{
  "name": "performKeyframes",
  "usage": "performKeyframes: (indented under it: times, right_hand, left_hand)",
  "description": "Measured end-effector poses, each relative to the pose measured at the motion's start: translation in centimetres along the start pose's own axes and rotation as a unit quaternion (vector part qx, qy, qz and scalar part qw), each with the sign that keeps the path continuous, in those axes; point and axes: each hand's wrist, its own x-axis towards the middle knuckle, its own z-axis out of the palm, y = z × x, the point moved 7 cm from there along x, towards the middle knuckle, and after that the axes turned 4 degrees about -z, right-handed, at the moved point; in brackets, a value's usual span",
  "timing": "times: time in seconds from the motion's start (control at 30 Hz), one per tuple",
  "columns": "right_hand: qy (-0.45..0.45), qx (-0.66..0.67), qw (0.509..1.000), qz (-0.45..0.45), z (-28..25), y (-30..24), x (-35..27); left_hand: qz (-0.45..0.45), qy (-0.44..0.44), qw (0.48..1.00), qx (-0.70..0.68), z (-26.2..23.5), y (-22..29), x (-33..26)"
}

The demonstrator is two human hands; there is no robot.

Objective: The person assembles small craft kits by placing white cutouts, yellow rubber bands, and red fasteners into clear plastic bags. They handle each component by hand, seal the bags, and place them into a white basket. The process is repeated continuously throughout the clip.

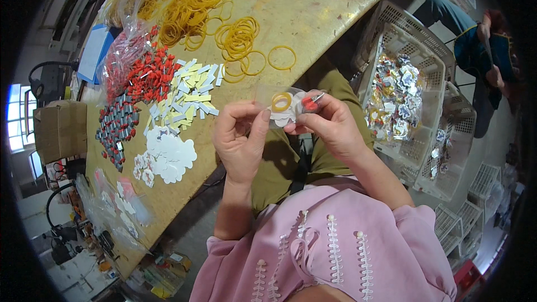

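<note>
My left hand (239,141) pinches the left side of a small clear plastic bag (263,95) in front of my lap. Through the film show a yellow rubber band (274,106), looped into a small ring, and a white scalloped card (284,121). At the bag's right side, my right hand (337,127) closes its thumb and fingers around a small red and grey piece (309,103). Whether that piece lies inside the bag or at its mouth, I cannot tell. To the left on the table lie a pile of white scalloped cards (170,156) and a heap of pale yellow and white strips (193,92).
Loose rubber bands (190,14) spread over the far table (313,0). Red pieces (148,75) and grey ones (116,126) are heaped at left, near clear bags (120,67). White baskets (386,156) of filled packets (394,95) stand at right. Another person (475,45) is beyond them.
</note>
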Motion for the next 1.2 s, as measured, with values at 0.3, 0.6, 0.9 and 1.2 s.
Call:
performKeyframes:
  times: [0.3, 0.6, 0.9, 1.2]
  right_hand:
    - [-0.058, 0.110, 0.992, 0.034, 1.8, -0.6, -0.3]
    - [-0.047, -0.014, 0.998, -0.048, 0.8, -0.2, 0.2]
    - [-0.045, -0.057, 0.967, -0.246, 0.9, -2.3, -0.4]
    - [-0.110, 0.029, 0.970, -0.215, 2.6, -1.8, -1.0]
  left_hand:
    - [-0.023, 0.006, 1.000, -0.012, 0.1, 0.1, -0.5]
    - [0.044, 0.048, 0.997, 0.048, -0.8, 1.1, -0.9]
    - [0.316, -0.116, 0.915, 0.221, 0.5, 4.1, -2.9]
    - [0.388, -0.211, 0.861, 0.253, 3.3, 5.9, -5.5]
